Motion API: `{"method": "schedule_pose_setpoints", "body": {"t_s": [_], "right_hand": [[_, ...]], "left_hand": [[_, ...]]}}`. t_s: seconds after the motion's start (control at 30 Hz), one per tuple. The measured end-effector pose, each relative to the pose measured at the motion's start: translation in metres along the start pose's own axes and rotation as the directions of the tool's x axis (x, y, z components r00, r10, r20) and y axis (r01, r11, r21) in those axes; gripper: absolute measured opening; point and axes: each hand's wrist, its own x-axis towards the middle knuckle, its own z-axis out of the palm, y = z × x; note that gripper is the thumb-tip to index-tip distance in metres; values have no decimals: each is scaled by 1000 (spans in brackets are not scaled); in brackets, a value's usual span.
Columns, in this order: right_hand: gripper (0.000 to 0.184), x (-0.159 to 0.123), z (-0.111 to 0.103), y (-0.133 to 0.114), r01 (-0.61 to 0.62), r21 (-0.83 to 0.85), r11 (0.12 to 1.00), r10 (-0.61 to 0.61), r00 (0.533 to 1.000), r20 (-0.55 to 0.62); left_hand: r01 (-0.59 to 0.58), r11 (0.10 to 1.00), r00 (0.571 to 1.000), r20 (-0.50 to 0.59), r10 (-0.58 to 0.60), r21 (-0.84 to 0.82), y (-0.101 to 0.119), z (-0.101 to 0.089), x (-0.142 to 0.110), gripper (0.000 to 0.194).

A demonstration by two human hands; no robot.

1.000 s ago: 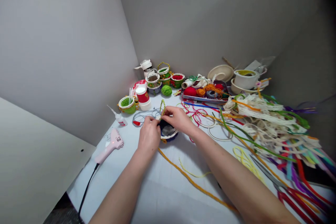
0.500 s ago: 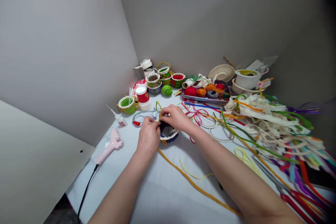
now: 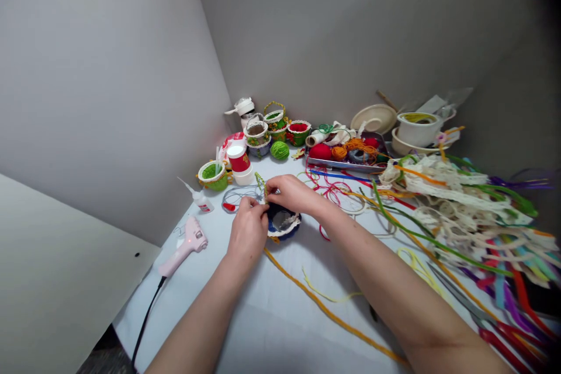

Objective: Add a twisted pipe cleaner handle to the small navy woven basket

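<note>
A small dark blue basket (image 3: 284, 232) with a white trimmed rim stands on the table in front of me. My left hand (image 3: 249, 228) pinches its left rim, thumb and fingers pressed together. Just above, my right hand (image 3: 287, 194) has its fingertips closed on a green and yellow braided cord (image 3: 260, 181), whose free end sticks up past the fingers. The cord's lower end is hidden by both hands at the rim. An orange cord (image 3: 315, 302) runs from beside the basket toward the front right.
At left lie a pink glue gun (image 3: 186, 245) with a black cable and a small glue bottle (image 3: 201, 201). Finished baskets (image 3: 277, 121) stand at the back, beside a tray of yarn (image 3: 346, 162). Lace and ribbons (image 3: 464, 204) heap at right, near red-handled scissors (image 3: 504, 339).
The cord's upper end now leans farther left. My right hand has shifted slightly, showing more of the basket's opening, while my left hand stays at the rim.
</note>
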Motion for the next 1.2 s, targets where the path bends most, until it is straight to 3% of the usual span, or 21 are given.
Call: {"method": "schedule_pose_setpoints", "body": {"t_s": [0.4, 0.67, 0.83, 1.03, 1.2], "right_hand": [[7, -2, -2, 1, 39, 13, 999, -39, 999, 7], [6, -2, 1, 5, -11, -8, 1000, 11, 999, -33], [8, -1, 3, 4, -78, -23, 997, 76, 994, -80], [7, 2, 9, 11, -165, -12, 986, 163, 981, -107], [7, 3, 9, 14, -171, 2, 985, 170, 978, -118]], "left_hand": [[-9, 1000, 1000, 7, 9, -15, -2, -6, 1, 25], [-101, 945, 994, 67, 84, 310, 8, -11, 14, 24], [-191, 901, 981, 110, 160, 390, 4, -11, 30, 24], [-294, 888, 952, 189, 241, 352, -2, -13, 51, 15], [-361, 889, 927, 216, 308, 280, -10, -14, 54, 13]]}}
